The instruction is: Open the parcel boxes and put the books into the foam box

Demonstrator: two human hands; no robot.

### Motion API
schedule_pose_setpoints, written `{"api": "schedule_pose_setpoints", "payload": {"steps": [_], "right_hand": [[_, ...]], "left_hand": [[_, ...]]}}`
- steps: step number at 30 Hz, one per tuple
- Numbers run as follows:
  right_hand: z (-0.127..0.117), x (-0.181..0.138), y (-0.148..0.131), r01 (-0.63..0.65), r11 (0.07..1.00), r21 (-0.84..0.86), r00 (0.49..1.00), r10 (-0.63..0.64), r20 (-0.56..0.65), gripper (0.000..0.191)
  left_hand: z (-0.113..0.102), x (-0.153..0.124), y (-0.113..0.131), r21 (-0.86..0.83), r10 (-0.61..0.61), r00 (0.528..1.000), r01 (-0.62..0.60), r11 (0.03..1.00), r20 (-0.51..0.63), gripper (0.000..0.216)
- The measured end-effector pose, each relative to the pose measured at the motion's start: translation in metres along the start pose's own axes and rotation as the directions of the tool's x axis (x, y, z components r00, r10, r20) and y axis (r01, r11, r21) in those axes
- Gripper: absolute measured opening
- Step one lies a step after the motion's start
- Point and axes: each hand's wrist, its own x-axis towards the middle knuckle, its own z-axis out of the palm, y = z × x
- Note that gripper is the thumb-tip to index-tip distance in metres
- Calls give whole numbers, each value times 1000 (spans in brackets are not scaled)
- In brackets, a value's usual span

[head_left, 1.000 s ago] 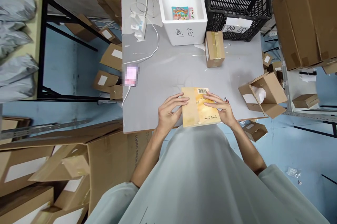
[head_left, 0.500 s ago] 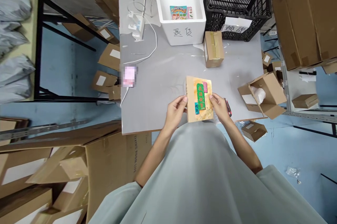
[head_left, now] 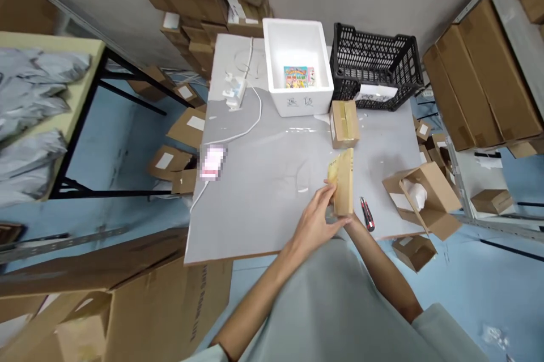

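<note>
Head view of a book (head_left: 344, 186) in the grip: the book was tipped up, nearly edge-on to the camera, above the near part of the table (head_left: 246, 197); the left hand (head_left: 315, 216) gripped its lower left portion, fingers against the cover and thumb by the bottom end, so that most of the book projected beyond the grip, presumably for easy turning; the right hand (head_left: 351, 221) was largely hidden behind, its hold indeterminable; a utility knife (head_left: 367, 214) lay to the right, probably so placed to leave both hands free.
</note>
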Motion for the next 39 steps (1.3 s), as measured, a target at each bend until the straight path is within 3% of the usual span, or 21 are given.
{"api": "schedule_pose_setpoints", "payload": {"steps": [3, 5, 8, 11, 14, 17, 19, 24, 29, 32, 36, 39], "right_hand": [[9, 31, 17, -123, 972, 199, 987, 141, -81, 59], [12, 56, 26, -191, 898, 397, 960, 255, -115, 57], [12, 102, 32, -160, 817, 554, 968, 239, -74, 64], [10, 161, 33, -180, 794, 581, 981, 185, 53, 83], [14, 228, 37, -222, 800, 558, 975, 178, 132, 96], [25, 294, 45, -157, 810, 565, 988, 124, 96, 93], [34, 333, 50, -135, 822, 554, 990, 127, 54, 85], [52, 404, 52, -265, 869, 417, 946, 319, -63, 60], [57, 434, 48, -177, 886, 428, 972, 225, -63, 34], [55, 428, 49, -179, 915, 362, 974, 217, -67, 33], [46, 383, 61, -236, 914, 331, 962, 267, -51, 29], [34, 315, 76, -193, 898, 395, 973, 226, -40, 21]], "left_hand": [[-10, 23, -13, -134, -46, 998, 39, 990, -46, 55], [-20, 45, -27, -287, -139, 988, 113, 951, -71, 41], [-43, 90, -52, -537, -309, 947, 213, 816, -94, 51], [-69, 148, -76, -637, -379, 910, 192, 747, -170, 65], [-96, 215, -101, -589, -361, 893, 144, 795, -269, 70], [-121, 279, -126, -472, -321, 859, 108, 875, -400, 80], [-134, 314, -140, -416, -326, 863, 153, 896, -385, 75], [-156, 372, -157, -296, -354, 862, 254, 921, -363, 45], [-173, 395, -159, -151, -308, 886, 271, 951, -347, 64], [-180, 388, -162, -45, -300, 882, 305, 951, -364, 75], [-171, 347, -167, -47, -293, 867, 300, 953, -403, 71], [-147, 297, -165, -69, -255, 871, 249, 966, -420, 58]]}}
